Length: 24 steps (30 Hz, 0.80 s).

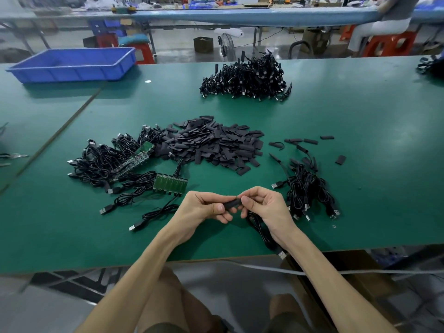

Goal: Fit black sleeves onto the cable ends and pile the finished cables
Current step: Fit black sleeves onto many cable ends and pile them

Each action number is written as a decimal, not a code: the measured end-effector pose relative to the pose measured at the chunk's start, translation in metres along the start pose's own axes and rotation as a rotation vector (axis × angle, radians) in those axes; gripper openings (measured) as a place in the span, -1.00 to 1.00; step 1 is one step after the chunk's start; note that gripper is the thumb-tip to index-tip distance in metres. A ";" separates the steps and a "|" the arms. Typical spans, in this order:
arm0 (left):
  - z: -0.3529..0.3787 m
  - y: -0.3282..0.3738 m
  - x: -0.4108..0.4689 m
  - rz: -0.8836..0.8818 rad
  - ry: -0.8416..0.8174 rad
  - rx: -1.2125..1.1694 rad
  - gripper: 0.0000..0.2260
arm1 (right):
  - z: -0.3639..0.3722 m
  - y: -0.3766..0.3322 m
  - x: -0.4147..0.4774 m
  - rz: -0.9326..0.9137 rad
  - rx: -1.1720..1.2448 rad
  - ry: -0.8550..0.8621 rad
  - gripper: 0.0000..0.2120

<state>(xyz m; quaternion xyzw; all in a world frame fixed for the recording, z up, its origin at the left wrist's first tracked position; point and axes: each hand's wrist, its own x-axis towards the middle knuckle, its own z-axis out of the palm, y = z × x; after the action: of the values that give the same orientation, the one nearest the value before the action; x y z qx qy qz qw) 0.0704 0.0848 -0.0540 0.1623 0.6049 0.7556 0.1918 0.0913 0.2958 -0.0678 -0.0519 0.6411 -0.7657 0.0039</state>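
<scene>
Your left hand (204, 207) and right hand (264, 207) both pinch one black sleeve (231, 203) (a matte, slightly flattened tube) at lower centre, above the green table (360, 121). Its cable (262, 230) trails under your right wrist, plug at the table's near edge. Green table shows between your hands and the loose sleeve heap (216, 143).

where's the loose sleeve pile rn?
Head view: the pile of loose black sleeves lies mid green table, with the tangled cables with green circuit boards to its left and a smaller cable bundle to its right.
</scene>
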 end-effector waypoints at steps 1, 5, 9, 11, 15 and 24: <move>0.000 0.000 0.000 -0.001 0.001 -0.003 -0.76 | 0.000 0.000 0.000 0.001 -0.005 -0.001 -0.85; -0.002 -0.003 0.001 0.011 -0.002 -0.011 -0.78 | 0.001 -0.001 0.000 0.009 -0.011 0.008 -0.84; 0.000 -0.007 0.004 0.044 0.104 -0.015 -0.76 | 0.002 -0.002 0.000 -0.015 0.001 0.096 -0.87; 0.007 -0.007 0.007 0.031 0.201 0.092 -0.77 | 0.001 -0.002 -0.001 -0.042 0.010 0.202 -0.90; 0.036 -0.005 0.008 0.018 0.104 0.752 -0.83 | 0.000 -0.004 -0.002 -0.080 0.003 0.298 -0.82; 0.078 0.003 0.019 -0.223 -0.054 0.417 -0.83 | 0.000 -0.007 -0.004 -0.037 0.005 0.376 -0.84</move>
<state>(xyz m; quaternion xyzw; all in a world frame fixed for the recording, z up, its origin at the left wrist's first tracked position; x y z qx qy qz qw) 0.0910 0.1593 -0.0337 0.1506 0.7566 0.5839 0.2528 0.0958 0.2973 -0.0607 0.0801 0.6277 -0.7633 -0.1301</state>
